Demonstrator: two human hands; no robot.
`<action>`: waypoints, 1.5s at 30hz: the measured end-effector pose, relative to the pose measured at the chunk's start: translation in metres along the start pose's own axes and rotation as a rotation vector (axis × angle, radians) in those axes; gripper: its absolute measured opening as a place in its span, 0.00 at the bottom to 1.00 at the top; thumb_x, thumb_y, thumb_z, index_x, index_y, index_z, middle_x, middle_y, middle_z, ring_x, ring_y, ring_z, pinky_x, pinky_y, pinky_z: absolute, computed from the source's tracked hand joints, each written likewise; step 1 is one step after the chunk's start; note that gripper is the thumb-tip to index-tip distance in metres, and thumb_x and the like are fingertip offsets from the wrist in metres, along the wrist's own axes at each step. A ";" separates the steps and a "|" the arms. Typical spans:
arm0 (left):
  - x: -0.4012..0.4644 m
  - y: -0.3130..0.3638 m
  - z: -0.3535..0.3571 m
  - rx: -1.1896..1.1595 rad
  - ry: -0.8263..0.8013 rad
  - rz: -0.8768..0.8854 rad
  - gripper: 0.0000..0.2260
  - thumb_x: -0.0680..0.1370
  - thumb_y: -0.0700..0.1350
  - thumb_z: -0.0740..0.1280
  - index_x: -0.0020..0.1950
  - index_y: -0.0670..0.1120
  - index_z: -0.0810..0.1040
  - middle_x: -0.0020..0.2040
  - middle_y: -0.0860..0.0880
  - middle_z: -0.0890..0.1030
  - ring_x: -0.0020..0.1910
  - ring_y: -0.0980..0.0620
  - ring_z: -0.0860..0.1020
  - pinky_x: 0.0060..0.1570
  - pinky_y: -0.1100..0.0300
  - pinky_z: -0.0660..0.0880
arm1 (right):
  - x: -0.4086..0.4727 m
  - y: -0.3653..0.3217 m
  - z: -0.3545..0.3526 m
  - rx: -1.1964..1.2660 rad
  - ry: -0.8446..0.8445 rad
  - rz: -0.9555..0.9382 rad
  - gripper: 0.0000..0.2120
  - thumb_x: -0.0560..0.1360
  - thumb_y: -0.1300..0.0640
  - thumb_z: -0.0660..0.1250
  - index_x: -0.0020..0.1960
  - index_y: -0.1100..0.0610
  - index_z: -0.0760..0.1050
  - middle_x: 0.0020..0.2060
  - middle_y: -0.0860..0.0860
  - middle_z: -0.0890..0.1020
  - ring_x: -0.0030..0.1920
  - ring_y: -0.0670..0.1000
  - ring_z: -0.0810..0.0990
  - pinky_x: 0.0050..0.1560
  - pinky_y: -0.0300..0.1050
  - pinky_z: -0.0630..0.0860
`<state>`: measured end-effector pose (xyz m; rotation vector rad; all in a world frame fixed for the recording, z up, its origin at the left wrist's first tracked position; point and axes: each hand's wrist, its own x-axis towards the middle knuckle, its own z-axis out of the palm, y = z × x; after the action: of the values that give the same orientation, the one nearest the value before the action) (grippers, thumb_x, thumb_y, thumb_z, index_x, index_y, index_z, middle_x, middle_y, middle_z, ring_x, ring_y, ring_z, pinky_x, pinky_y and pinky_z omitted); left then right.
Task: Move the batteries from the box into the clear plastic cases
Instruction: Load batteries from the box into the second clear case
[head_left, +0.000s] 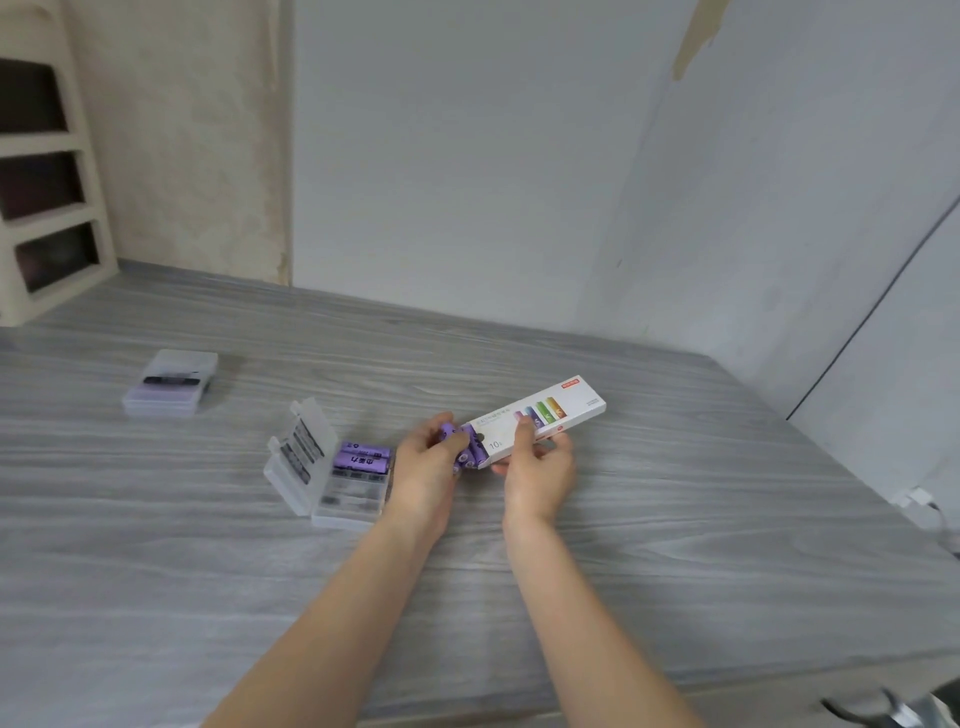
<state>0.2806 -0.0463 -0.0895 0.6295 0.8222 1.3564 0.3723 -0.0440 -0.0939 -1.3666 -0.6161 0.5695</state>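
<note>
The right hand (537, 467) grips the battery box (537, 422); the left hand (428, 462) pinches purple batteries (470, 449) at its mouth. The open clear case (332, 470) seems partly filled, so slots remain.

Both bare arms reach forward side by side, the left hand (428, 457) with fingers curled around something purple, and the right hand (540, 467) close beside it, thumb on top, pinching something flat.
</note>
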 end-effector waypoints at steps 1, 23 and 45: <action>0.001 -0.001 -0.001 0.027 0.019 0.005 0.16 0.75 0.29 0.62 0.62 0.38 0.71 0.52 0.40 0.78 0.48 0.48 0.79 0.46 0.64 0.77 | 0.001 0.000 0.000 0.014 0.008 0.001 0.12 0.74 0.54 0.68 0.54 0.60 0.73 0.38 0.57 0.82 0.36 0.56 0.83 0.26 0.43 0.80; -0.026 -0.001 0.016 1.000 0.107 0.296 0.20 0.73 0.28 0.55 0.41 0.54 0.72 0.54 0.47 0.68 0.60 0.42 0.72 0.47 0.69 0.61 | 0.000 -0.006 -0.003 -0.312 0.056 -0.135 0.16 0.76 0.56 0.65 0.58 0.66 0.71 0.52 0.60 0.83 0.51 0.60 0.81 0.41 0.39 0.67; -0.041 0.005 0.006 0.917 0.124 0.306 0.25 0.73 0.27 0.54 0.69 0.39 0.67 0.68 0.40 0.66 0.67 0.43 0.68 0.66 0.59 0.63 | -0.019 -0.018 -0.025 -0.534 -0.186 -0.216 0.15 0.74 0.59 0.66 0.59 0.61 0.75 0.57 0.60 0.78 0.54 0.57 0.78 0.59 0.49 0.75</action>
<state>0.2818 -0.0858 -0.0767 1.4333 1.5109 1.2495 0.3763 -0.0771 -0.0797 -1.7252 -1.1087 0.3692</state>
